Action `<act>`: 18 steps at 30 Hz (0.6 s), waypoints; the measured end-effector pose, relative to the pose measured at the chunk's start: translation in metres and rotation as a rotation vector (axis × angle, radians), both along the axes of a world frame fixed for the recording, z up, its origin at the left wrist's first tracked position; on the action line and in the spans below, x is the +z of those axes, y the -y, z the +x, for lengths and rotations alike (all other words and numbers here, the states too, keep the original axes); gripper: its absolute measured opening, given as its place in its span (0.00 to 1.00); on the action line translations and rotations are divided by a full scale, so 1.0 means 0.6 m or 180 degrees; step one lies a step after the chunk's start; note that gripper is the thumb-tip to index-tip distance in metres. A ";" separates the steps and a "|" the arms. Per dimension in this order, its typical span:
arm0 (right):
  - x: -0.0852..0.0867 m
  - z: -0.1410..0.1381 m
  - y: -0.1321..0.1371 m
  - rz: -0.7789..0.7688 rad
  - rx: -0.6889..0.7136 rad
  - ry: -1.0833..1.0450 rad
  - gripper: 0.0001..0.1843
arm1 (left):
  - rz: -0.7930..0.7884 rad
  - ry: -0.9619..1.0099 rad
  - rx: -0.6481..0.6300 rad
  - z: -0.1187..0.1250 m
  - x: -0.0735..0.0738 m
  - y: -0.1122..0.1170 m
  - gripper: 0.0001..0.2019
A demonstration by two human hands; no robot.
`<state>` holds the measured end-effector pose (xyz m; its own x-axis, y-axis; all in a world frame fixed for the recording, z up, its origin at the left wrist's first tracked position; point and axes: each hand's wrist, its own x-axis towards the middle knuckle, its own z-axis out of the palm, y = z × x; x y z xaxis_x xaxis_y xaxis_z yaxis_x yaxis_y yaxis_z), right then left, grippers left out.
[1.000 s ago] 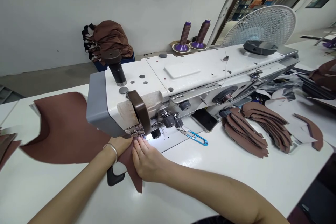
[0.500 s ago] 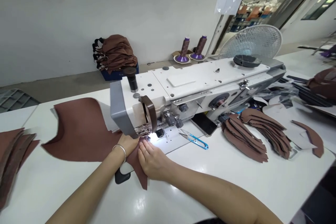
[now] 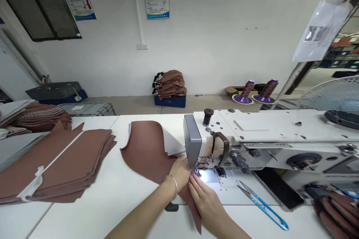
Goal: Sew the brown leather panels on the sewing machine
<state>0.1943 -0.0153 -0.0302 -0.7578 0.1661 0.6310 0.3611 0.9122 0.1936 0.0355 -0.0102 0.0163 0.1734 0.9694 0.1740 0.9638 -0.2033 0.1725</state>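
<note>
A brown leather-like piece with a pale underside lies under the head of a white sewing machine, its left edge curled up. My left hand, with a bangle at the wrist, rests on this piece left of the lit needle area; the machine head hides most of its fingers. My right hand presses on the narrow part of the piece just in front of the presser foot, fingers stretched out flat and close together. The narrow end hangs toward me between both forearms. Blue-handled scissors lie right of my right hand.
A phone sits under the machine arm. Tied brown panels are stacked at left, and more brown pieces lie at right. Two thread cones stand behind the machine. A blue crate of brown pieces is by the wall.
The camera view has turned left and up, so the machine and hands appear farther right and lower. Both hands remain on the brown piece at the needle.
</note>
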 end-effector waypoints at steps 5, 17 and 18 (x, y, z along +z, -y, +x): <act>0.006 0.011 -0.010 0.0213 0.0136 -0.0003 0.20 | 0.0229 0.0033 0.0108 -0.028 -0.043 0.118 0.17; 0.029 -0.010 0.037 -0.0109 0.0395 -0.0096 0.18 | -0.0180 -0.1578 0.0796 -0.050 -0.013 0.176 0.25; 0.035 -0.010 0.037 -0.0054 0.0322 -0.0145 0.17 | -0.0192 -0.1635 0.0748 -0.062 -0.005 0.153 0.27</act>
<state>0.1882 -0.0373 -0.0092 -0.7419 0.1011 0.6629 0.2751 0.9474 0.1633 -0.0019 -0.1021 0.0134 -0.0004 0.9977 0.0674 0.9451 0.0224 -0.3260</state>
